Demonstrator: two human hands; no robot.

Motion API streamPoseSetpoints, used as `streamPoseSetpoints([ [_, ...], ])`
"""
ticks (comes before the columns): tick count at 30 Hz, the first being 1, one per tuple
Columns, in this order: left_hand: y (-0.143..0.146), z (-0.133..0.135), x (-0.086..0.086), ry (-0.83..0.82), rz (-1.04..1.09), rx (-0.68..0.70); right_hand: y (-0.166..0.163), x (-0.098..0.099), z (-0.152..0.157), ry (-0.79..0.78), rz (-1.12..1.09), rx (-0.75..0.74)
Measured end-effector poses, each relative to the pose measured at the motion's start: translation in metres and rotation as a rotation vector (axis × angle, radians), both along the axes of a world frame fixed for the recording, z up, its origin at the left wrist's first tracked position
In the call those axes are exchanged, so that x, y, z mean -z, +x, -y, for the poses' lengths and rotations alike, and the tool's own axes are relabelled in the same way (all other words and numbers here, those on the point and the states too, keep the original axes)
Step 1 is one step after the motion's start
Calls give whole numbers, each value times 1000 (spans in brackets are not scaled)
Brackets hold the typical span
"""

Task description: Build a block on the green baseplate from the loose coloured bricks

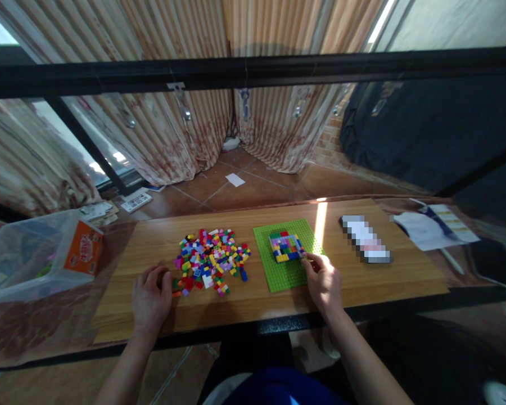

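Note:
A heap of small coloured bricks [211, 260] lies on the wooden table top [362, 281]. To its right is a green baseplate [284, 275] with a low multicoloured brick build [285, 246] on it. My left hand [152, 298] rests on the table at the heap's left edge, fingers curled, touching the nearest bricks. My right hand [324, 281] is at the baseplate's right edge, its fingertips pinched together against the build's near right corner. What the fingers hold is too small to name.
A clear plastic tub [21, 264] with an orange box [84, 247] stands at the left. A blurred-out object [366, 239], papers [434, 225] and a dark tablet [493, 261] lie to the right. Curtains and tiled floor are beyond the table.

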State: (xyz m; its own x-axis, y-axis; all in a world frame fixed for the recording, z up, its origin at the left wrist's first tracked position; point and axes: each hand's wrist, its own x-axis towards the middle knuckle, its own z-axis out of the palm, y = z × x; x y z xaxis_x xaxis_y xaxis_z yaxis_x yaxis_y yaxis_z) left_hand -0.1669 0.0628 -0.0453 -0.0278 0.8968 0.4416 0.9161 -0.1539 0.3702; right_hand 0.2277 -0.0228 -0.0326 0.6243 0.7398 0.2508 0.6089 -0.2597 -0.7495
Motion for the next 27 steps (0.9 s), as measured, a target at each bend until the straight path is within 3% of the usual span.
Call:
streamPoseSetpoints([
  [4, 2, 1, 0, -8, 16, -1, -6, -3, 11, 55, 76, 10],
  [8, 4, 2, -1, -14, 36, -4, -25, -10, 13, 154, 123, -120],
  [13, 6, 5, -2, -15, 43, -5, -63, -16, 0, 82, 113, -393],
  [17, 7, 6, -3, -22, 49, -9, -88, -12, -8, -4, 121, -502],
  [23, 7, 6, -2, -34, 65, -25, -110, -5, -11, -131, 346, -520],
  [27, 7, 6, -3, -23, 49, -19, -117, -1, -13, -127, 443, -490],
])
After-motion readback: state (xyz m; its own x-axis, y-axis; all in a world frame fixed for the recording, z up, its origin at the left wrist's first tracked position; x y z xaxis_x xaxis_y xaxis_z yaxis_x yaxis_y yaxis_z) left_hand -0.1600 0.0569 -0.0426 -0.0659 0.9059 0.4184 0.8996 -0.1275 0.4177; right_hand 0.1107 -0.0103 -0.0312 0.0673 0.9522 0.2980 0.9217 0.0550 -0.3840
